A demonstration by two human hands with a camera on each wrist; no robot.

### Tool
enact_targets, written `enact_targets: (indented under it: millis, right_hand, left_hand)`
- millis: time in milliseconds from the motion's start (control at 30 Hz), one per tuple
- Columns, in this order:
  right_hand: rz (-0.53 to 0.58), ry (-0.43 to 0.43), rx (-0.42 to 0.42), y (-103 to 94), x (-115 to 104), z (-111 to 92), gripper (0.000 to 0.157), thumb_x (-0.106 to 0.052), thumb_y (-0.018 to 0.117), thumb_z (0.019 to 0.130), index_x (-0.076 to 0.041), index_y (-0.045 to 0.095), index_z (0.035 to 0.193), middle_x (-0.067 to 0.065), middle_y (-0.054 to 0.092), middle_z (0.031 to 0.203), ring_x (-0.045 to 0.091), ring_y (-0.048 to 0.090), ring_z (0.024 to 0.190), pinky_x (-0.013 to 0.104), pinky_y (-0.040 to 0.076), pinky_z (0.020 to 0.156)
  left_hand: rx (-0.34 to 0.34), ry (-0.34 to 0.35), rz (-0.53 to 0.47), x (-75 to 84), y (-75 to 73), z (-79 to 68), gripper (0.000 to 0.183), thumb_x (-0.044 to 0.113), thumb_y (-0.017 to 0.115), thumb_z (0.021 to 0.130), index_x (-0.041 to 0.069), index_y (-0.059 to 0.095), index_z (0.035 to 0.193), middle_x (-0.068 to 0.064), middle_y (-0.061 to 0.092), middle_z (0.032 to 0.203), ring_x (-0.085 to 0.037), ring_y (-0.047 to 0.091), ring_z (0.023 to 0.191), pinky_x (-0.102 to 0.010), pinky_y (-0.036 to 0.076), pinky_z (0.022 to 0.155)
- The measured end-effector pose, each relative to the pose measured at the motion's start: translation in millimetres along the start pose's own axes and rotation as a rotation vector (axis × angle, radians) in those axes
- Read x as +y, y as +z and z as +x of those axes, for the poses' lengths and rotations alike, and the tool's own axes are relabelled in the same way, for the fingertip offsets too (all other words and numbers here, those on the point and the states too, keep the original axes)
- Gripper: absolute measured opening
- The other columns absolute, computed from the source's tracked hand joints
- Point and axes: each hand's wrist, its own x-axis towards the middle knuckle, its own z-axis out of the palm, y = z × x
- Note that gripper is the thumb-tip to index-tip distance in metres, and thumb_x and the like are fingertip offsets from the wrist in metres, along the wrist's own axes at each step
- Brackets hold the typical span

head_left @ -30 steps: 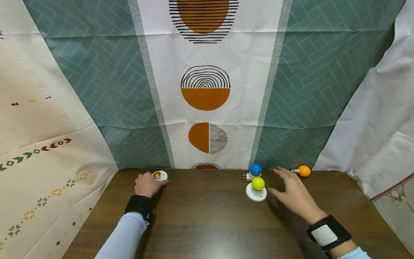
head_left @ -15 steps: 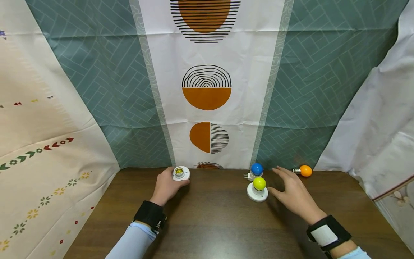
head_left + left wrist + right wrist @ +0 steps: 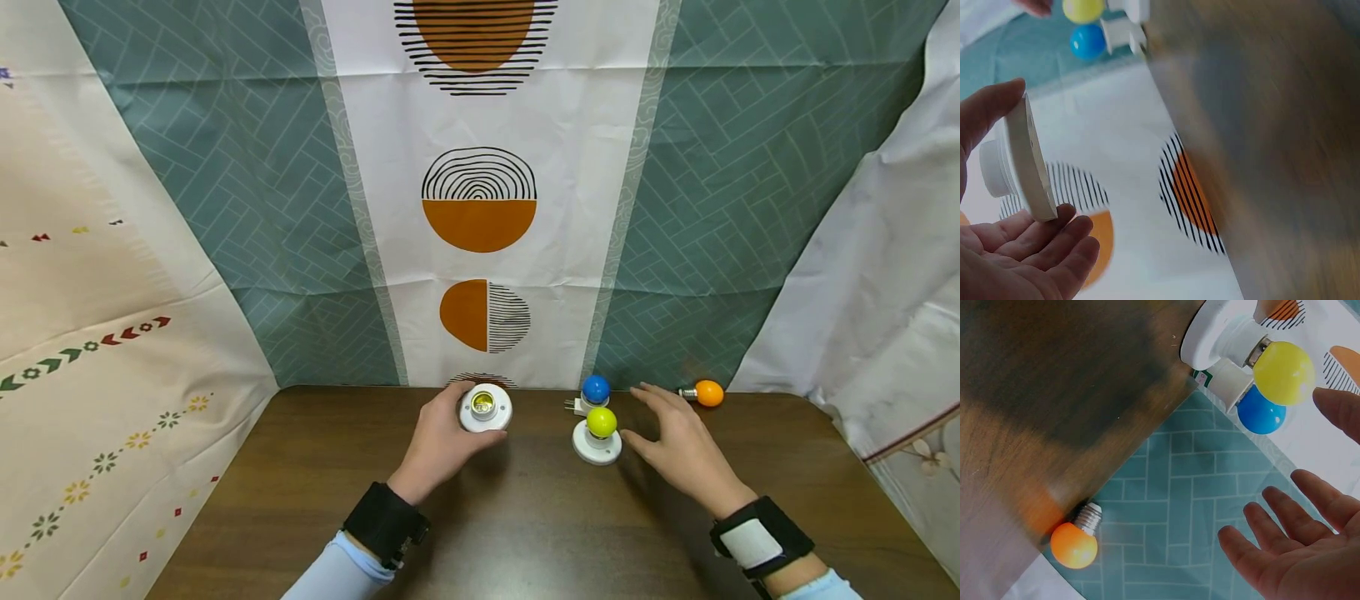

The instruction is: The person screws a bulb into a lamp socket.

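Observation:
My left hand (image 3: 446,437) grips a round white lamp holder (image 3: 497,414) by its rim, thumb on one side and fingertips on the other. In the left wrist view the lamp holder (image 3: 1030,164) is edge-on, held above the wooden table. My right hand (image 3: 675,442) holds nothing; its fingers are spread just right of a yellow bulb (image 3: 602,422). That bulb stands upright in a second round white lamp holder (image 3: 597,451). Behind it, a blue bulb (image 3: 596,389) sits in a white plug-in socket (image 3: 579,407) with two prongs.
An orange bulb (image 3: 708,393) with a bare screw base lies on its side near the table's back edge, beyond my right hand. The brown wooden table (image 3: 540,533) ends at a hanging patterned cloth (image 3: 555,233). Pale cloths hang at both sides.
My left hand has carried the white lamp holder from the left back of the table rightward to the middle. The right hand and the bulbs have stayed in place.

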Motion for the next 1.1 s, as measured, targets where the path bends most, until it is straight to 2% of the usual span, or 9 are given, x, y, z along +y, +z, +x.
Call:
enact_targets:
  millis: [133, 333, 433, 667, 833, 967, 1100]
  right_hand:
    - [-0.002, 0.0, -0.004, -0.1, -1.0, -0.3, 0.065, -0.032, 0.074, 0.078, -0.004, 0.05, 0.131, 0.02, 0.043, 0.141, 0.042, 0.041, 0.126, 0.062, 0.037, 0.096]
    - [-0.002, 0.005, -0.009, 0.5, -1.5, -0.4, 0.064, -0.031, 0.074, 0.078, -0.004, 0.05, 0.132, 0.02, 0.042, 0.141, 0.042, 0.04, 0.126, 0.062, 0.037, 0.096]
    - [0.0, 0.002, -0.008, 1.4, -1.5, -0.1, 0.064, -0.03, 0.074, 0.078, -0.004, 0.05, 0.132, 0.02, 0.042, 0.142, 0.042, 0.04, 0.127, 0.062, 0.037, 0.097]
    - [-0.002, -0.009, 0.005, 0.7, 0.1, 3.0, 0.064, -0.03, 0.074, 0.078, -0.004, 0.05, 0.131, 0.02, 0.043, 0.141, 0.043, 0.04, 0.126, 0.063, 0.036, 0.097]
    - [-0.016, -0.009, 0.031, -1.7, 6.7, 12.2, 0.065, -0.031, 0.074, 0.078, -0.001, 0.05, 0.13, 0.023, 0.043, 0.14, 0.045, 0.039, 0.126, 0.064, 0.034, 0.097]
    - [-0.043, 0.028, 0.039, -6.0, 20.7, 20.7, 0.065, -0.029, 0.074, 0.077, 0.002, 0.05, 0.129, 0.027, 0.042, 0.138, 0.047, 0.037, 0.126, 0.065, 0.033, 0.098]
    - [-0.088, 0.039, 0.087, -10.4, 43.3, 27.8, 0.064, -0.025, 0.074, 0.075, 0.007, 0.052, 0.126, 0.032, 0.045, 0.133, 0.051, 0.038, 0.123, 0.065, 0.032, 0.097]
  left_hand:
    - [-0.036, 0.023, -0.004, 12.4, 10.6, -6.7, 0.076, 0.04, 0.086, 0.061, 0.015, 0.053, 0.124, 0.006, 0.061, 0.113, -0.009, 0.056, 0.097, -0.031, 0.048, 0.086]
    - [-0.175, 0.033, -0.013, 26.6, 24.1, -18.7, 0.081, 0.045, 0.083, 0.064, 0.012, 0.051, 0.131, 0.002, 0.058, 0.123, -0.01, 0.055, 0.105, -0.032, 0.047, 0.093]
    - [-0.218, 0.032, -0.009, 29.7, 28.8, -22.6, 0.081, 0.047, 0.082, 0.064, 0.014, 0.051, 0.131, 0.004, 0.057, 0.125, -0.009, 0.055, 0.106, -0.031, 0.047, 0.094]
    - [-0.22, 0.037, -0.009, 30.2, 32.4, -24.3, 0.081, 0.047, 0.082, 0.064, 0.014, 0.052, 0.131, 0.004, 0.058, 0.124, -0.009, 0.055, 0.105, -0.031, 0.047, 0.093]
    - [-0.213, 0.03, -0.012, 29.2, 32.3, -24.8, 0.081, 0.047, 0.082, 0.063, 0.015, 0.052, 0.131, 0.004, 0.058, 0.124, -0.008, 0.055, 0.104, -0.031, 0.048, 0.093]
    - [-0.205, 0.031, -0.011, 28.9, 31.2, -24.5, 0.081, 0.047, 0.082, 0.063, 0.014, 0.052, 0.131, 0.004, 0.058, 0.124, -0.009, 0.055, 0.105, -0.031, 0.047, 0.093]
    - [-0.189, 0.035, -0.007, 28.6, 29.0, -23.6, 0.081, 0.047, 0.082, 0.063, 0.013, 0.053, 0.13, 0.003, 0.058, 0.123, -0.01, 0.056, 0.104, -0.032, 0.048, 0.092]
